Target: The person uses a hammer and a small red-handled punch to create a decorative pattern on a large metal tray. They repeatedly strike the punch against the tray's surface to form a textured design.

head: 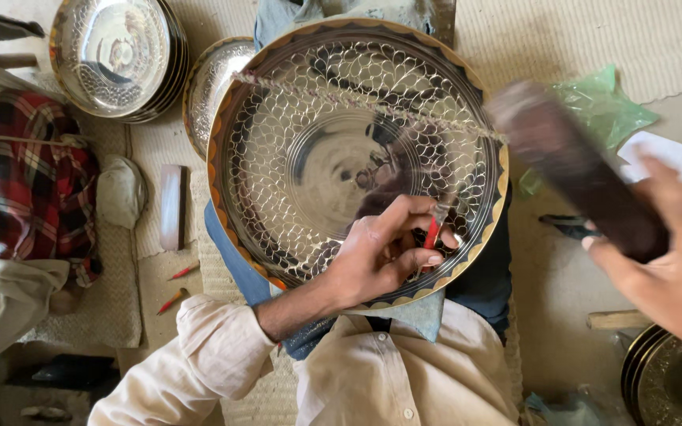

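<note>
1. We take the large engraved metal tray (357, 158) as our landmark; it lies across our lap, its scale-patterned face up, its scalloped rim running round a polished centre.
2. Our left hand (380, 256) rests on the near part of the tray, fingers closed in a pinch on a thin red-handled chisel (433, 229) whose tip stands on the engraved band.
3. Our right hand (672, 276), off the tray's right edge, is wrapped around a dark wooden mallet (578, 170); its head is blurred and hangs above the tray's right rim.
4. We judge the tray stiff and fairly heavy, its polished face slippery and easily marked; the rim looks the safest place to grip it, with both hands.
5. The chisel looks light and rigid, best held low near the tip as it is now.
6. Left of the tray a stack of similar trays (120, 55) sits at the far side, with another tray (215, 87) partly hidden under our landmark.
7. Also to the left lie a small block (172, 207), two red-tipped tools (177, 285) and a checked cloth (29, 173).
8. To the right are a green plastic bag (601, 106), a white paper (661, 154) and, nearer us, more trays (668, 379).
9. Everything sits on woven matting (562, 39) over a plain floor; it is a floor-level workplace.
</note>
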